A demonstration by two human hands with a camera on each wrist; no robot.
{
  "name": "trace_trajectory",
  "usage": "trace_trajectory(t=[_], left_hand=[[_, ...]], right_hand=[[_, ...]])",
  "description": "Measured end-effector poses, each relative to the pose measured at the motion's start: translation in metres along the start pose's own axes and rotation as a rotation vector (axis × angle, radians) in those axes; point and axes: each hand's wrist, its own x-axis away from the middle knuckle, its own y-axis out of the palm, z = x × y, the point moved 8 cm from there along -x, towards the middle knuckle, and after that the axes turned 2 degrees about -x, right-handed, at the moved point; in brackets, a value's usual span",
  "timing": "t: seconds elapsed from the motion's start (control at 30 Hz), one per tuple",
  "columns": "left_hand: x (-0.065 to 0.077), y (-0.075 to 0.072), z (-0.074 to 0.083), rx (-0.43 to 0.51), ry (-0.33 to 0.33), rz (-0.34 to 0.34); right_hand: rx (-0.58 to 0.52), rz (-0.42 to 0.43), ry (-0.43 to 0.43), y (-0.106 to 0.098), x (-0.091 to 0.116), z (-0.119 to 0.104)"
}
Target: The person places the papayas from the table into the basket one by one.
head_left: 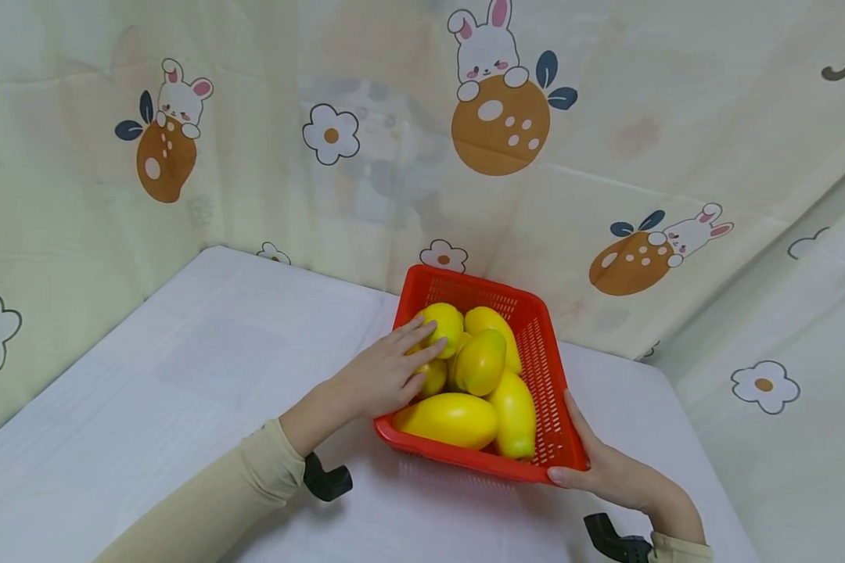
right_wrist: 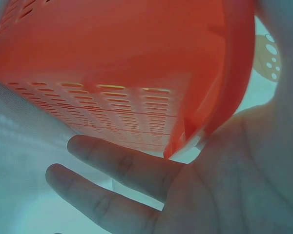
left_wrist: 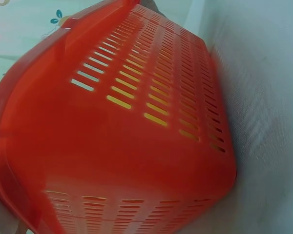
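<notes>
A red plastic basket (head_left: pixel 558 391) with slotted walls holds several yellow fruits, some round like a lemon (head_left: pixel 442 328) and some long like a mango (head_left: pixel 447 421). Over its left side reaches my left hand (head_left: pixel 387 371), fingers spread and fairly straight, fingertips touching the lemon at the back left. My right hand (head_left: pixel 609 469) holds the front right corner, the thumb on the front rim and a finger along the right outer wall. Two straight fingers (right_wrist: pixel 122 163) show below the basket wall (right_wrist: pixel 112 48) in the right wrist view. From the left wrist, only the basket's outside (left_wrist: pixel 112 146) fills most of the view.
The basket stands on a white-covered table (head_left: pixel 183 352), close to its back edge. Behind hangs a cream curtain (head_left: pixel 394 47) printed with rabbits and flowers. A black wrist mount (head_left: pixel 327 478) sticks out by the left cuff, another black mount (head_left: pixel 613 539) by the right.
</notes>
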Motion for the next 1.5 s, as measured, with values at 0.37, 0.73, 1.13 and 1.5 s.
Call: trace_trajectory(t=[0.37,0.73,1.13,1.5], left_hand=[[-0.001,0.006,-0.001,0.015,-0.013,-0.018],[-0.01,0.019,-0.001,0.104,-0.036,-0.051],[-0.028,0.026,0.001,0.201,-0.061,0.043],[-0.044,0.028,-0.018,0.282,-0.143,0.045]], right_hand=[[-0.032,-0.002,0.008,0.003,0.003,0.003],[-0.026,0.033,0.065,-0.003,0.007,0.017],[0.042,0.104,0.057,-0.019,0.012,0.028],[0.085,0.213,0.082,-0.028,0.008,0.03]])
